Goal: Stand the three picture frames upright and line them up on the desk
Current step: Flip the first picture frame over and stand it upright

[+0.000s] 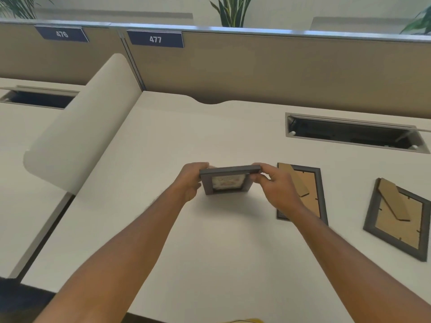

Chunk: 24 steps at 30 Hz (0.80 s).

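On the white desk [163,229] I see three grey picture frames. Surface is plain, matte, otherwise bare near the work area.

Held frame [227,180]: both hands on it, mid-desk, front facing me, top edge tipped toward camera. Can't tell if its bottom edge is touching the desk or just above it. Left hand [190,180] clamps the left side, right hand [276,186] clamps the right side, fingers wrapped over the edges. Both forearms bare, reaching in from the bottom of view.

Middle frame [310,197]: flat, face down, cardboard back and folded easel leg showing. Just right of the held frame, partly hidden behind my right hand. Roughly square to the desk edge.

Right frame [398,220]: also flat, face down, cardboard back up, rotated at an angle. Apart from the middle frame, near the right edge of view.

Desk details: open cable tray slot [354,134] behind the two flat frames, lid raised. Curved notch in the rear edge. Rounded white divider panel [81,129] on the left, separating the next desk, which has its own cable slot.

Room: tan fabric partition [279,73] along the back with a metal top rail. Blue number plates reading 476 [61,33] and 477 [155,39]. Potted plants [232,10] behind the partition. Dark floor bottom left.
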Tool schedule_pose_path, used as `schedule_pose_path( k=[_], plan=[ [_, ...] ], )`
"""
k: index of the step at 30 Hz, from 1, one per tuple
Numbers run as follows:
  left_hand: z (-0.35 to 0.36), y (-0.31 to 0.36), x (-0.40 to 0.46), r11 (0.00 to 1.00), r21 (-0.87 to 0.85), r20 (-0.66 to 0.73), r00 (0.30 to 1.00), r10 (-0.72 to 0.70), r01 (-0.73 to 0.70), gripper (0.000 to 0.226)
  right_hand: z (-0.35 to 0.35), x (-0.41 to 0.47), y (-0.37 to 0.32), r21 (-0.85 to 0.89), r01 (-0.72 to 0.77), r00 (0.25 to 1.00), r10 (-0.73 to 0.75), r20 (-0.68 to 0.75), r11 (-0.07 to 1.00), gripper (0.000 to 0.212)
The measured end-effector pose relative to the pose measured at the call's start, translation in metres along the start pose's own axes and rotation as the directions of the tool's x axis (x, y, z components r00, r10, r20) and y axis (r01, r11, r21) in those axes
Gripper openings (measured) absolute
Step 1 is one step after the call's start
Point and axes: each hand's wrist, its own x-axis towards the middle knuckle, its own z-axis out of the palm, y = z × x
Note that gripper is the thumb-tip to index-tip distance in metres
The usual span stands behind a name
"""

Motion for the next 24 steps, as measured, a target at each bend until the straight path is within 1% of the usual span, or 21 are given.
schedule_pose_path(
  k=[1, 2, 4, 7, 11, 14, 19, 24],
  plan=[
    [0.002, 0.001, 0.003, 0.998, -0.053, 0.004, 1.0, 0.029, -0.029, 0.03, -0.001, 0.006, -0.002, 0.001, -0.017, 1.0, 0.017, 0.011, 1.0, 0.023],
    [0.002, 0.003, 0.005, 0.994, -0.099, -0.001, 0.999, 0.048, -0.048, 0.026, -0.001, 0.013, -0.004, 0.005, -0.033, 0.999, 0.033, 0.018, 0.999, 0.021],
    [0.004, 0.006, 0.005, 0.989, -0.126, -0.028, 0.997, 0.07, -0.073, 0.021, -0.001, 0.027, -0.007, -0.005, -0.069, 0.997, 0.069, 0.028, 0.998, 0.019],
    [0.008, 0.008, 0.007, 0.989, -0.107, -0.051, 0.994, 0.1, -0.105, 0.03, 0.002, 0.047, -0.011, -0.023, -0.135, 0.99, 0.136, 0.047, 0.991, 0.02],
    [0.011, 0.014, 0.009, 0.993, -0.069, -0.076, 0.993, 0.091, -0.096, 0.046, 0.008, 0.066, -0.012, -0.042, -0.206, 0.976, 0.208, 0.062, 0.978, 0.021],
    [0.011, 0.014, 0.012, 0.995, -0.061, -0.091, 0.993, 0.073, -0.079, 0.047, 0.011, 0.074, -0.013, -0.05, -0.233, 0.969, 0.236, 0.07, 0.971, 0.018],
    [0.009, 0.011, 0.012, 0.995, -0.082, -0.107, 0.993, 0.051, -0.06, 0.046, 0.013, 0.076, -0.014, -0.062, -0.254, 0.962, 0.259, 0.089, 0.965, 0.022],
    [0.011, 0.009, 0.007, 0.994, -0.08, -0.124, 0.991, 0.057, -0.068, 0.043, 0.01, 0.069, -0.015, -0.04, -0.246, 0.965, 0.248, 0.085, 0.969, 0.019]
  ],
)
